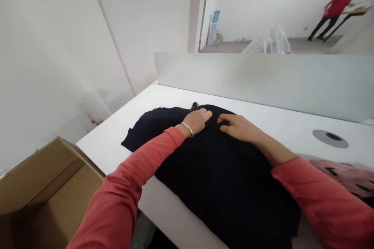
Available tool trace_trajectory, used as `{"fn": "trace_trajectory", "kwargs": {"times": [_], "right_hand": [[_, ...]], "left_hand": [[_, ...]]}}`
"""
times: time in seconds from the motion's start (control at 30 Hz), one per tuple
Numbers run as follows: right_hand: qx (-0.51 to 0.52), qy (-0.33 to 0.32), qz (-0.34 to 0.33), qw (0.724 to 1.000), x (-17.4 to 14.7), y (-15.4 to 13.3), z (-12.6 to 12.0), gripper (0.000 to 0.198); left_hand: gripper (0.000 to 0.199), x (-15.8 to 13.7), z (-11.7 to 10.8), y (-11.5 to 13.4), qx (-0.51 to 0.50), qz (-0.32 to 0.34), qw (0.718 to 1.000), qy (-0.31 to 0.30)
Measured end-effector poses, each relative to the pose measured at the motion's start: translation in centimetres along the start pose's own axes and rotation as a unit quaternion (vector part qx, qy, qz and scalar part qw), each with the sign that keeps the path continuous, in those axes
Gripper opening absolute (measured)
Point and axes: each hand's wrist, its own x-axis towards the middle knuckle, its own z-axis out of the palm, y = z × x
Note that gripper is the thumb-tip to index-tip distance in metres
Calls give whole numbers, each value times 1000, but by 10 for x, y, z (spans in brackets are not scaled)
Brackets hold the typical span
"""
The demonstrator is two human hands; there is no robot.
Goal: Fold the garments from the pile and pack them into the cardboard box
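A black garment [233,186] lies spread over the white table, its lower part hanging past the front edge. My left hand [196,120], with a silver bracelet at the wrist, has its fingers closed on the cloth near the upper middle. Just to the right, my right hand [238,126] pinches a fold of the same cloth between thumb and fingers. A small dark and pale object [195,105] shows at the garment's far edge; its kind is unclear.
On the left stands an open cardboard box [64,179] beside the table [163,93]. A frosted partition [263,85] runs along the back. Patterned pink fabric [344,173] lies at right, near a grey cable grommet [330,138]. A person in red [341,6] stands far off.
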Motion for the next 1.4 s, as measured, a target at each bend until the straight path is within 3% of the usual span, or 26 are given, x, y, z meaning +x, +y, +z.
{"fn": "trace_trajectory", "kwargs": {"times": [0.1,0.2,0.3,0.37,0.4,0.47,0.57,0.63,0.73,0.77,0.83,0.97,1.1,1.27,1.4], "right_hand": [[0,12,-20,1000,1,-8,-12,14],[-44,4,-60,997,19,-13,1,16],[-96,-40,-46,993,40,-12,29,21],[-123,-68,-32,990,47,-10,44,25],[-128,-74,-28,989,47,-9,47,29],[-125,-68,-30,989,42,-5,39,36],[-114,-27,-45,992,22,6,-4,36],[-108,-6,-41,993,1,18,-38,31],[-102,-61,-35,992,-38,37,-70,30],[-101,-92,-47,990,-50,42,-73,34],[-104,-134,-91,981,-70,48,-69,47],[-131,-127,-186,965,-90,51,-48,66],[-174,-112,-231,951,-93,54,-36,72],[-156,-89,-235,955,-102,61,-45,79],[-109,-95,-224,964,-118,51,-54,79]], "left_hand": [[17,4,22,-14,-132,-18,990,-54],[17,1,39,-28,-245,-48,966,-68],[25,-3,44,-36,-404,-135,903,-49],[30,-5,39,-38,-454,-201,867,-56],[31,-7,35,-38,-445,-223,865,-58],[29,-14,21,-32,-366,-224,903,-31],[23,-42,-7,-5,-173,-95,977,84],[24,-76,-24,26,-103,71,987,101],[34,-134,-28,76,-38,322,946,8],[36,-151,-23,90,-14,372,928,-2],[29,-175,-6,111,39,400,916,21],[26,-186,24,125,124,324,933,96],[27,-182,27,125,122,282,946,100],[38,-181,7,114,-92,133,984,75],[40,-177,-10,104,-261,22,964,43]]}}
